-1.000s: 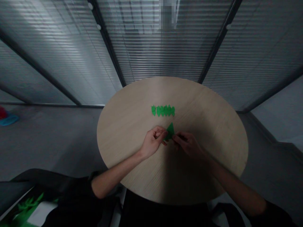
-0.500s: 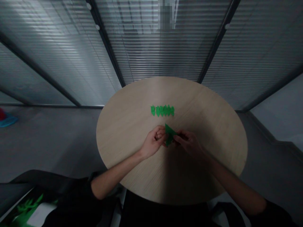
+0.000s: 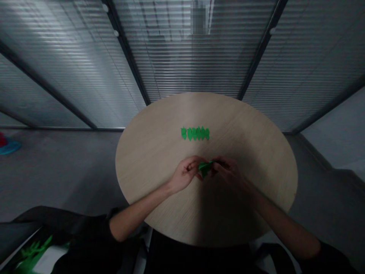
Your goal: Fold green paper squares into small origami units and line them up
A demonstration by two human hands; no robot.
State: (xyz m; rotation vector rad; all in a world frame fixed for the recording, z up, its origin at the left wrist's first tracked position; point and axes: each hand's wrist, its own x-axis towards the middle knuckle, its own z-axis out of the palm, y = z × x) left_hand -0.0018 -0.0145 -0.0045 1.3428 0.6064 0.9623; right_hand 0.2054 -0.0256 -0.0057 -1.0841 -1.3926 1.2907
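Note:
Above the near half of the round wooden table (image 3: 159,152), both hands hold one small green folded paper piece (image 3: 204,168). My left hand (image 3: 186,172) grips its left side, with thumb and fingers closed on it. On the other side, my right hand (image 3: 228,170) pinches the right edge; shadow hides part of its fingers. Beyond the hands, several small green folded pieces (image 3: 194,133) lie side by side in a short row on the tabletop. The leftmost piece sits slightly apart from the others.
At the lower left, a dark container (image 3: 21,238) holds green items (image 3: 37,251) and a white object (image 3: 50,258). Glass panels with blinds (image 3: 191,68) stand behind the table. A red and blue object (image 3: 10,145) rests on the floor at far left.
The held paper's upper point has folded down or turned, so the piece looks smaller and lower. My left fingers have moved over its top edge. The row of pieces is unchanged.

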